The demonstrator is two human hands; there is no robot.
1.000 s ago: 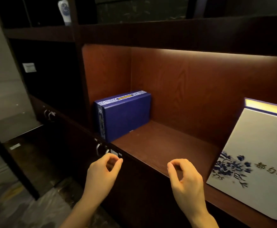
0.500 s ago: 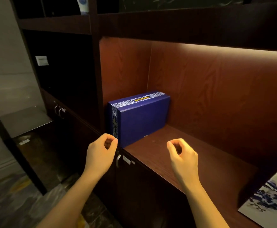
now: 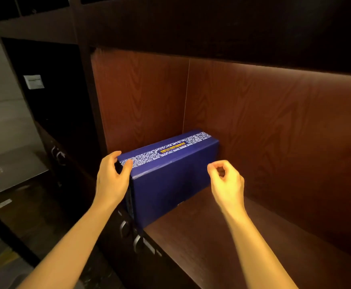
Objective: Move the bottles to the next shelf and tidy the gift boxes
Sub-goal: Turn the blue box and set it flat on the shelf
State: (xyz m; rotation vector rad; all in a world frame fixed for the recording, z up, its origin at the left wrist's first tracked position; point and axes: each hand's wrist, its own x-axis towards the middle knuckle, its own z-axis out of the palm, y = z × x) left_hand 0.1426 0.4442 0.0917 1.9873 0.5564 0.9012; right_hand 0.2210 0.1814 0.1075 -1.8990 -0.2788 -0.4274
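The blue gift box (image 3: 170, 176) stands on its long edge at the left end of the lit shelf (image 3: 222, 236), just beside the shelf's left wall, with its near end reaching the front edge. Its patterned white strip faces up.

I have my left hand (image 3: 111, 180) cupped around the near top corner of the box, thumb on the strip and the fingers wrapped over the far side of that corner, so it grips the box. My right hand (image 3: 226, 182) hangs in front of the box's long blue face, not touching it, with the fingertips curled in toward the thumb and nothing between them.

What worries me is that only one corner is held. If I pull or turn the box from there, I judge it could pivot on its lower edge and tip forward off the shelf, since its near end already sits at the lip. The smooth card may also slip under a one-handed grip. Bringing the right hand onto the far end should steady it.

My count: one gift box, two hands and no bottles in sight. On the dark doors below, about three metal cabinet handles (image 3: 123, 228) show.
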